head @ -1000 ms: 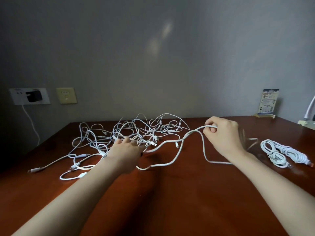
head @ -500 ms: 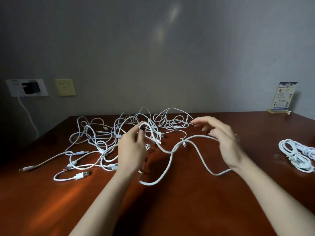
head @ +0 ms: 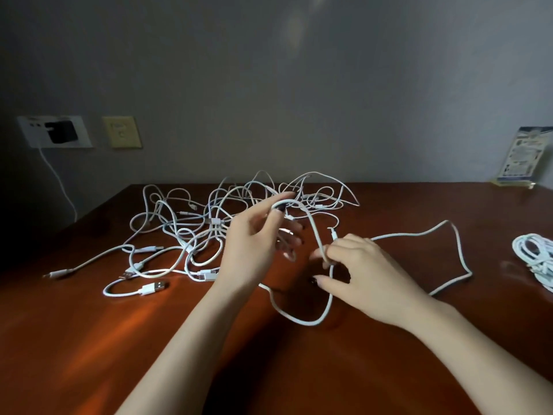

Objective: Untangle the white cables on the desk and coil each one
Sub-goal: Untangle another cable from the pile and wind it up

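A tangle of white cables (head: 209, 223) lies at the back middle and left of the brown desk (head: 89, 339). One thicker white cable (head: 419, 233) is drawn out of it. My left hand (head: 257, 238) is raised in front of the tangle and pinches this cable between thumb and forefinger at the top of an arch. My right hand (head: 359, 271) hovers just right of it, its fingers curled round the same cable lower down. From there the cable loops down onto the desk and runs out to the right.
Coiled white cables (head: 532, 256) lie at the desk's right edge. A small printed card stand (head: 522, 157) stands at the back right. On the wall at left are a socket with a black plug (head: 59, 131) and a yellow plate (head: 121, 131).
Both hands came closer together. My left hand lifted the thick cable higher into an arch, and my right hand dropped lower and closed round it. The cable's right loop spread farther right.
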Demonstrator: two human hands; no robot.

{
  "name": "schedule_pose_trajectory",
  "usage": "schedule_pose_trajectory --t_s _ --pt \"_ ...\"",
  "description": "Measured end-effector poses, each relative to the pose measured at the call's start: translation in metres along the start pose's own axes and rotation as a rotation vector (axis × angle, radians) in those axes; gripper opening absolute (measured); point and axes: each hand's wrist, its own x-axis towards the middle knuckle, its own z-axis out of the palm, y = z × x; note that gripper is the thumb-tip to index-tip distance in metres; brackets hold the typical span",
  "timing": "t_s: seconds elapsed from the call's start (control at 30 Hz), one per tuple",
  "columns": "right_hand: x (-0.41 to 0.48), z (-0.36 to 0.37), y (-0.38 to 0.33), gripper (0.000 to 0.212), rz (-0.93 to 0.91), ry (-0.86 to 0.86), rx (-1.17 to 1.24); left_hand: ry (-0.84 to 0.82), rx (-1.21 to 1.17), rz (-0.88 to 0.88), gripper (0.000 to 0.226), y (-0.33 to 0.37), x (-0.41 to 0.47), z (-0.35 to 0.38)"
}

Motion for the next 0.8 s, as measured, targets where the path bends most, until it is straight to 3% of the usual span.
schedule_pose_trajectory --t_s 0.13,0.17,0.27,0.37,0.47,0.6,0.7,0.73,0.8 --pt "-0.001 0.005 0.001 0.056 0.118 -0.055 0.166 -0.155 -0.074 0.02 0.034 -0.001 -0.007 0.004" --pt "0.0 0.007 0.0 0.055 0.121 -0.054 0.208 -0.197 -0.125 0.012 0.033 0.0 -0.009 0.006" --pt "0.0 0.013 -0.001 0.019 0.113 -0.123 0.31 -0.274 -0.253 -0.01 0.031 0.0 -0.011 0.01" --pt "-0.005 0.015 -0.003 0.026 0.116 -0.167 0.334 -0.257 -0.194 -0.024 0.027 -0.004 -0.011 0.008" --pt "-0.004 0.002 0.001 0.043 0.115 -0.024 0.26 -0.277 0.019 0.028 0.024 -0.007 -0.009 -0.006" --pt "0.014 -0.043 0.002 0.056 0.07 0.189 0.208 -0.512 0.254 -0.046 0.074 -0.006 -0.01 -0.032" --pt "0.035 -0.083 -0.005 0.056 0.059 0.284 0.19 -0.617 0.904 0.074 0.104 -0.012 -0.009 -0.04" --pt "0.043 -0.096 -0.01 0.056 0.04 0.309 0.179 -0.606 1.141 0.093 0.103 -0.013 -0.008 -0.039" --pt "0.056 -0.12 -0.021 0.056 -0.021 0.335 0.138 -0.526 1.397 0.107 0.085 -0.014 -0.005 -0.038"
